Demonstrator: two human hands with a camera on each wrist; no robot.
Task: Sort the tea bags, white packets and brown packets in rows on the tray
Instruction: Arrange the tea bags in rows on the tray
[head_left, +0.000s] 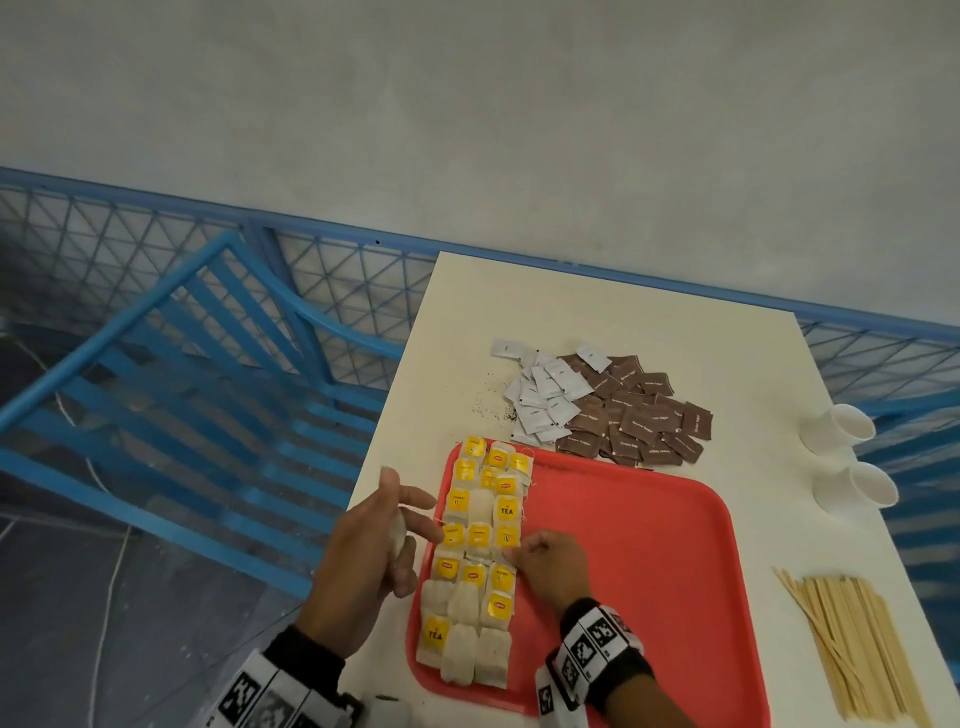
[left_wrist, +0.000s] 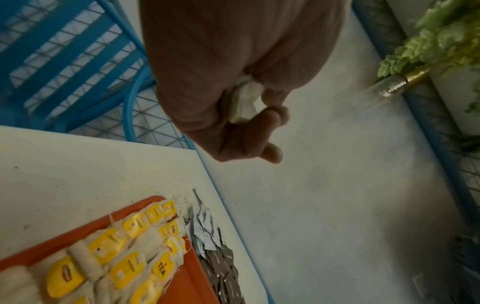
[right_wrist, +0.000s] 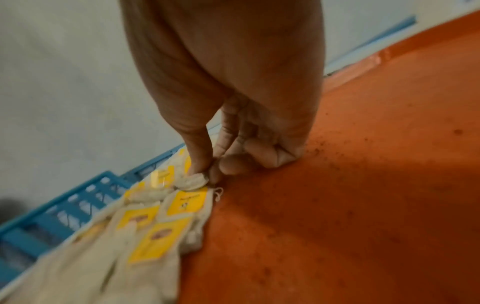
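Observation:
A red tray (head_left: 644, 561) lies on the white table (head_left: 623, 312), with several yellow-tagged tea bags (head_left: 478, 561) laid in rows along its left side. My right hand (head_left: 545, 566) pinches the edge of one tea bag (right_wrist: 192, 182) in the right column between thumb and forefinger. My left hand (head_left: 374, 551) hovers off the tray's left edge and grips a pale tea bag (left_wrist: 244, 102) in its palm. White packets (head_left: 545, 395) and brown packets (head_left: 639, 415) lie heaped together on the table beyond the tray.
Two white paper cups (head_left: 841, 426) lie on their sides at the table's right edge. A bundle of wooden stirrers (head_left: 852, 639) sits right of the tray. Loose tea grains (head_left: 488, 410) speckle the table. A blue chair (head_left: 182, 374) and a mesh fence stand to the left.

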